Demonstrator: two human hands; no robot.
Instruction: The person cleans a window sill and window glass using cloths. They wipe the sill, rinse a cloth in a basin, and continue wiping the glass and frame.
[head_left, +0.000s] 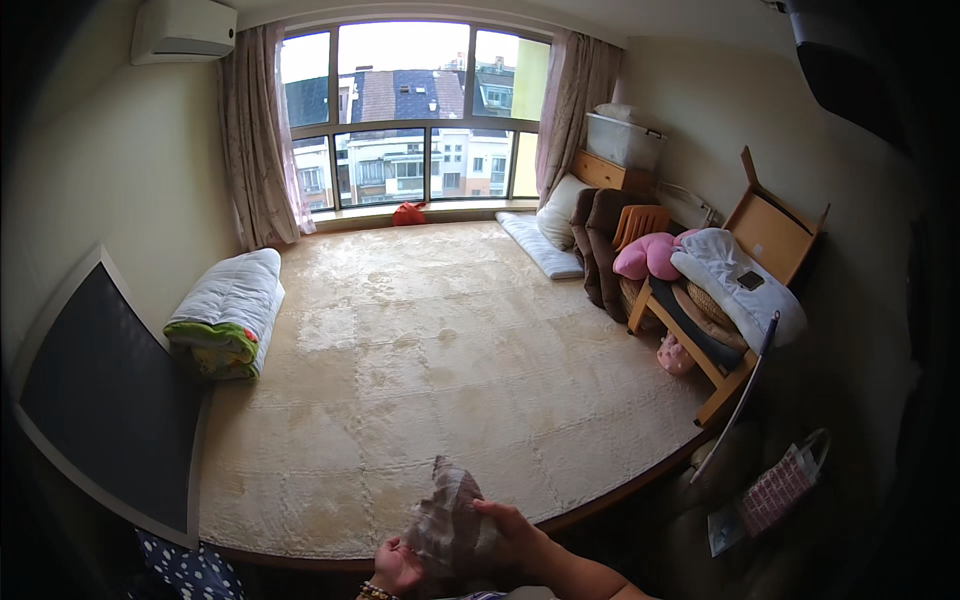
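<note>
A crumpled grey-brown cloth (450, 525) is bunched between my two hands at the bottom middle, over the near edge of a cream tiled-pattern carpet (420, 360). At its lower left, my left hand (399, 564) grips the cloth's edge, with beaded bracelets at the wrist. From the right, my right hand (510, 525) holds the cloth, its thumb on the upper side and the other fingers mostly hidden behind the fabric.
Folded quilt (225, 300) and dark framed board (112, 397) stand left. On the right are a wooden chair (772, 232), pink cushion (649, 256), brown cushions (600, 247), a pole (739, 405) and a patterned bag (780, 487). A red bag (409, 214) lies by the window.
</note>
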